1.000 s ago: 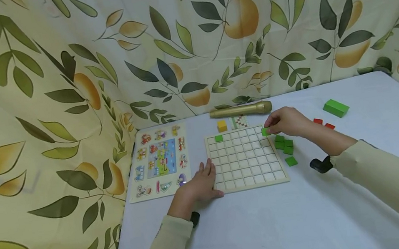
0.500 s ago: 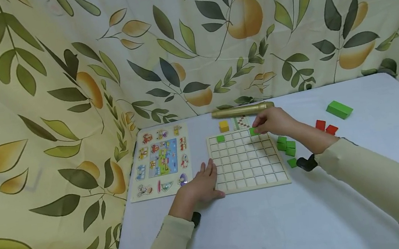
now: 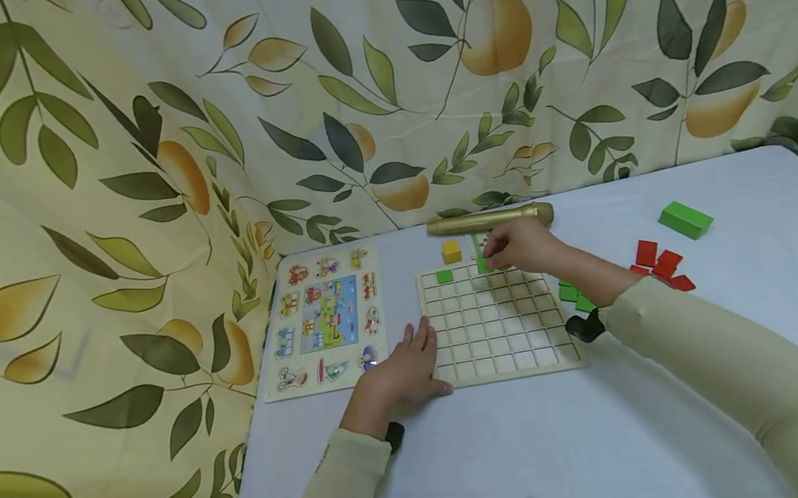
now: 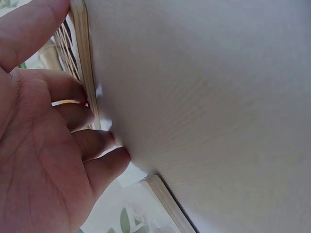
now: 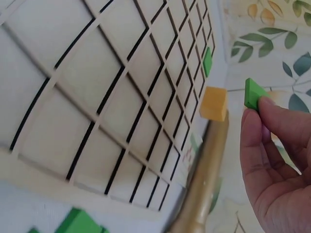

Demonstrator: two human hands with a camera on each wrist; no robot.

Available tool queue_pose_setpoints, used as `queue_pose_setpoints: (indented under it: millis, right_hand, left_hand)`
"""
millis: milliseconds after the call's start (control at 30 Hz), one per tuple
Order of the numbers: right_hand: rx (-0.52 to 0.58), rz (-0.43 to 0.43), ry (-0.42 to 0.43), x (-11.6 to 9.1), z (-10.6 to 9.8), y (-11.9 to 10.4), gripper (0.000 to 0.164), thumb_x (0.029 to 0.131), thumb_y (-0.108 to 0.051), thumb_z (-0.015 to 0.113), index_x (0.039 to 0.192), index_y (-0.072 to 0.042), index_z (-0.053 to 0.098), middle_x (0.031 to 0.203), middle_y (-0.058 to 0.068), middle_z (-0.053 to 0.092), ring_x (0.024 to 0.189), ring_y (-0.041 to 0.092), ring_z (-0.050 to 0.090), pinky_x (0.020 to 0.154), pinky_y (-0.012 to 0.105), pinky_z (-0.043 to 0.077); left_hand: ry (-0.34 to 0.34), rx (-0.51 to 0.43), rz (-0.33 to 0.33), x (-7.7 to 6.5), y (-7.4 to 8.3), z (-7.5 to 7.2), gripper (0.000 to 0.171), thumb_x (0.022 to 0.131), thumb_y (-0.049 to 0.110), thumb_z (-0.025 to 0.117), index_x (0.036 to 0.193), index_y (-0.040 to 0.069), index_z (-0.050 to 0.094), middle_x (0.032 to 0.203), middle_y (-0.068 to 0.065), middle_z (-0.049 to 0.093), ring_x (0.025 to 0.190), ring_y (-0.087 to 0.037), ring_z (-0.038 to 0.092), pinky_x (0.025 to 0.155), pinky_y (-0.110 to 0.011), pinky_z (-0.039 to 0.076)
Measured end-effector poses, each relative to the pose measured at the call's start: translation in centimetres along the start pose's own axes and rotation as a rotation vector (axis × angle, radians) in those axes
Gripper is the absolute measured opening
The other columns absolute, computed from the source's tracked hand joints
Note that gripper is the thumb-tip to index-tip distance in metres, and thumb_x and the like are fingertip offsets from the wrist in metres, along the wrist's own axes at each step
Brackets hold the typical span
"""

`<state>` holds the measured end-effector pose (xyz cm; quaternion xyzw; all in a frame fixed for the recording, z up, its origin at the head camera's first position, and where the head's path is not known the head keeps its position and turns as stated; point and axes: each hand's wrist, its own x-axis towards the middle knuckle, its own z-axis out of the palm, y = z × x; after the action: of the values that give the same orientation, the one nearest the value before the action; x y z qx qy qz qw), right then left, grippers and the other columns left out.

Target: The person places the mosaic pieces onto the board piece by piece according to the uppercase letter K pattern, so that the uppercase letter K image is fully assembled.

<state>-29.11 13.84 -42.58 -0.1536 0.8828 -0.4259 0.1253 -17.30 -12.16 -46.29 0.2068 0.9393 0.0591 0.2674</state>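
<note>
A pale wooden grid board lies on the white table, with one green square tile in its far row near the left corner. My right hand pinches another green tile between thumb and fingertips, over the far edge of the board. At the board's left edge my left hand rests, fingers extended; in the left wrist view its fingertips touch the wooden side. Several green tiles lie right of the board, partly hidden behind the right wrist.
Behind the board are a yellow cube, a patterned card and a gold microphone-shaped stick. A picture puzzle board lies at left. Red tiles and a green block lie at right.
My right hand has moved left along the board's far edge with the green tile, uncovering more red tiles. My left hand stays at the board's edge.
</note>
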Motion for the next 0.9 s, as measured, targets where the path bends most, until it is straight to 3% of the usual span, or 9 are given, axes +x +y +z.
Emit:
queue_pose_setpoints:
  millis: [200, 367, 667, 900]
  right_hand:
    - [0.064, 0.026, -0.033, 0.7, 0.9, -0.3, 0.013, 0.092, -0.001, 0.071, 0.102, 0.007, 0.069, 0.099, 0.018, 0.07, 0.094, 0.037, 0.07, 0.086, 0.048, 0.058]
    - [0.053, 0.01, -0.039, 1.4, 1.6, -0.5, 0.013, 0.091, -0.002, 0.073, 0.101, 0.006, 0.071, 0.099, 0.018, 0.07, 0.09, 0.034, 0.07, 0.085, 0.048, 0.058]
    - [0.005, 0.001, -0.046, 2.5, 3.3, -0.5, 0.01, 0.09, -0.005, 0.074, 0.096, 0.002, 0.073, 0.087, 0.01, 0.071, 0.082, 0.03, 0.069, 0.074, 0.038, 0.058]
    - [0.006, 0.006, -0.065, 3.1, 4.8, -0.1, 0.012, 0.088, -0.004, 0.076, 0.098, 0.003, 0.073, 0.09, 0.009, 0.072, 0.079, 0.022, 0.069, 0.071, 0.034, 0.059]
  left_hand:
    - [-0.004, -0.004, 0.004, -0.2, 0.3, -0.5, 0.098, 0.094, 0.05, 0.066, 0.161, 0.002, 0.012, 0.168, -0.012, -0.005, 0.154, -0.031, -0.001, 0.122, -0.042, 0.016]
    - [-0.006, -0.006, 0.002, -0.2, 0.2, -0.6, 0.098, 0.095, 0.05, 0.065, 0.161, 0.002, 0.01, 0.168, -0.012, -0.006, 0.154, -0.031, -0.002, 0.122, -0.042, 0.016]
    - [-0.017, 0.003, -0.014, -0.3, 0.3, -0.7, 0.097, 0.095, 0.05, 0.064, 0.161, 0.003, 0.01, 0.168, -0.011, -0.007, 0.154, -0.03, -0.002, 0.123, -0.041, 0.015]
    - [-0.02, -0.007, -0.018, -0.5, 0.4, -0.4, 0.097, 0.095, 0.05, 0.064, 0.161, 0.004, 0.01, 0.168, -0.011, -0.006, 0.154, -0.03, -0.001, 0.122, -0.041, 0.016]
